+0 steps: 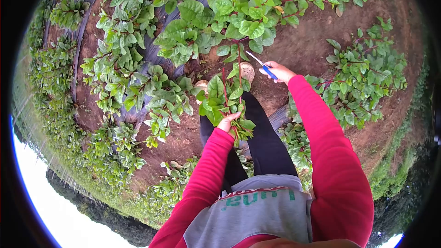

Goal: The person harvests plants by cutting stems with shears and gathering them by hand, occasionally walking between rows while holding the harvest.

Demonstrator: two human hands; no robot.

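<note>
Close up, red sleeves (337, 165) and grey top; left hand (227, 122) clenched round a bunch of leafy stems (223, 98) above the legs, right hand (278, 71) gripping maybe a blue-handled knife (261, 64) near the growing plants (229, 18).

Cut stems (226, 103) in left hand (227, 122), knife (260, 64) in right hand (279, 71) (beyond, leafy plants (229, 18))

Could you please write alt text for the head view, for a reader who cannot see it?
A person in red sleeves stands on soil among leafy plants, the left hand gripping a bunch of cut stems and the right hand holding a blue-handled knife. Black plastic sheeting covers the beds.
</note>
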